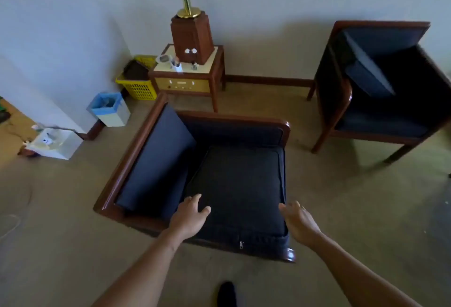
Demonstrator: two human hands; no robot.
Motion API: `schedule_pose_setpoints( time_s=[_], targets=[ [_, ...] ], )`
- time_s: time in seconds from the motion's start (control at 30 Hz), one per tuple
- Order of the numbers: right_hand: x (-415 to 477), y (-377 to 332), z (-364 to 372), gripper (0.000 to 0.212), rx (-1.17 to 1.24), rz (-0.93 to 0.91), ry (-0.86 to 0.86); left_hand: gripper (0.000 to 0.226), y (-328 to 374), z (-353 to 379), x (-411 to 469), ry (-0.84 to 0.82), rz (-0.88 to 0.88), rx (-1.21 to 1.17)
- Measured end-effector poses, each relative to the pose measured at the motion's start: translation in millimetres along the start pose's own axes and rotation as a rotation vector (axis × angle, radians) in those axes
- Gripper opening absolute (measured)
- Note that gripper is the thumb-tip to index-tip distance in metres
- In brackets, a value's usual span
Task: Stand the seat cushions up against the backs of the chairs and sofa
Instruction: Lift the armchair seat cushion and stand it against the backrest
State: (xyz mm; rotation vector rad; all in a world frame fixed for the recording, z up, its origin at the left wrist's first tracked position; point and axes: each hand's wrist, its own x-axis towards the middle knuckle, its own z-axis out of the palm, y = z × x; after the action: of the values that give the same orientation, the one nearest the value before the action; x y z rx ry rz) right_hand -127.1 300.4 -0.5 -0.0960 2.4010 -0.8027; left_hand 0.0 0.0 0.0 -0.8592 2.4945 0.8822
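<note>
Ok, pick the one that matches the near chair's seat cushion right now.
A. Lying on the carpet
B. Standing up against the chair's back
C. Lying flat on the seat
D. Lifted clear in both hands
C: the seat cushion lies flat in the near chair, with the left hand and right hand open at its front corners, not gripping it.

Dim, soft daylight; blurry, edges bowed by wide-angle

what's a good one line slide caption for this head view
Both bare hands, left hand and right hand, reach open for the flat dark seat cushion of the near wooden armchair.
</note>
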Motion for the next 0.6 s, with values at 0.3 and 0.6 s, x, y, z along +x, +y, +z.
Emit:
schedule_pose_setpoints(
  time_s=[0.3,0.6],
  targets=[
    [6,17,65,0.066,0.509,0.386,-0.007,0.082,-46,20,61,0.125,-0.304,-0.288],
    [4,18,75,0.067,0.845,0.333,0.050,0.044,-66,16,76,0.082,-0.476,-0.925]
  ],
)
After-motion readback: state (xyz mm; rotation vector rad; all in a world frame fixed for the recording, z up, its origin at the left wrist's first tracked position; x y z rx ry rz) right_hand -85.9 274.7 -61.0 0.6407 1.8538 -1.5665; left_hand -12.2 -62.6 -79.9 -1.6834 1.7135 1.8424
